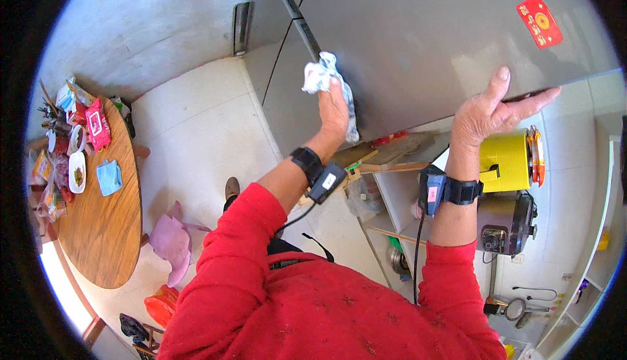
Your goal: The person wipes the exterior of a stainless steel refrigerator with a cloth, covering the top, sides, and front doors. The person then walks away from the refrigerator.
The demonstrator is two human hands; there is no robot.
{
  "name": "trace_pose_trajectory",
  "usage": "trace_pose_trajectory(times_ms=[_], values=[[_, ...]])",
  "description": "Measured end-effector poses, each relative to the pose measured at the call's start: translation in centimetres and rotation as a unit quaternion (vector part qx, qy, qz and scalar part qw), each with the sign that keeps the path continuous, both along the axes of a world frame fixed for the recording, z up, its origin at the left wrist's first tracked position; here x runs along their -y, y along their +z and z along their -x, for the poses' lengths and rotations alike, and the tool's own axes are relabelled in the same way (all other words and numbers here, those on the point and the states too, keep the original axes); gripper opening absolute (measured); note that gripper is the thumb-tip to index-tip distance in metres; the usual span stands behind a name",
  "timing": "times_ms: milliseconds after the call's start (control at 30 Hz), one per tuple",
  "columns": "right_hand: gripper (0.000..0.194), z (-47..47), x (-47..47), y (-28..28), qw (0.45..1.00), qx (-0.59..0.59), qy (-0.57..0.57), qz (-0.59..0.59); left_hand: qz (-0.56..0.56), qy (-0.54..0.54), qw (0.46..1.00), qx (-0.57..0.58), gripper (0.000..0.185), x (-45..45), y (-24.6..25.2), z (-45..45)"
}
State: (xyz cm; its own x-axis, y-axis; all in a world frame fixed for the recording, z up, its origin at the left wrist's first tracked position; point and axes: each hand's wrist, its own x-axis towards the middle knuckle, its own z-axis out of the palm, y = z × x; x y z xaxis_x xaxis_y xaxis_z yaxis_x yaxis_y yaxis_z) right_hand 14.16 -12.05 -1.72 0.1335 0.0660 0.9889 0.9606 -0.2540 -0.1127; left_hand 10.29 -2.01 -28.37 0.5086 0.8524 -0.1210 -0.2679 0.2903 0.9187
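A large grey refrigerator [416, 41] fills the upper part of the head view, with a red sticker [540, 22] on its right side. My left hand [334, 110] holds a crumpled, white and grey-patterned cloth [318, 75] against the surface, by the lower end of a dark vertical strip [307, 36]. Part of the cloth hangs down along the outer side of that hand. My right hand [482, 117] is at the refrigerator's lower right edge, thumb raised and fingers stretched along the edge. Its palm side is partly hidden, and no loose object shows in it.
At left, a wooden table [110, 232] bears a folded blue cloth [109, 177], bowls and packets. A pink plastic chair [171, 242] stands beside it. A yellow appliance [504, 159], an electric cooker [504, 223] and a shelf unit [392, 198] are near my right arm. Cables hang from both wrist devices.
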Motion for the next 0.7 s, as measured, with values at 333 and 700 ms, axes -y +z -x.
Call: trace_pose_trajectory(times_ms=[333, 700], values=[[0.083, 0.1, 0.0, 0.0, 1.000, 0.013, 0.007, 0.007, 0.204, -0.105, 0.972, 0.044, 0.060, 4.9, -2.7, 8.0], [0.081, 1.0, -0.3, -0.1, 0.999, -0.035, -0.021, -0.012, 0.197, -0.021, 0.980, -0.024, 0.068, 1.3, -8.0, -0.5]])
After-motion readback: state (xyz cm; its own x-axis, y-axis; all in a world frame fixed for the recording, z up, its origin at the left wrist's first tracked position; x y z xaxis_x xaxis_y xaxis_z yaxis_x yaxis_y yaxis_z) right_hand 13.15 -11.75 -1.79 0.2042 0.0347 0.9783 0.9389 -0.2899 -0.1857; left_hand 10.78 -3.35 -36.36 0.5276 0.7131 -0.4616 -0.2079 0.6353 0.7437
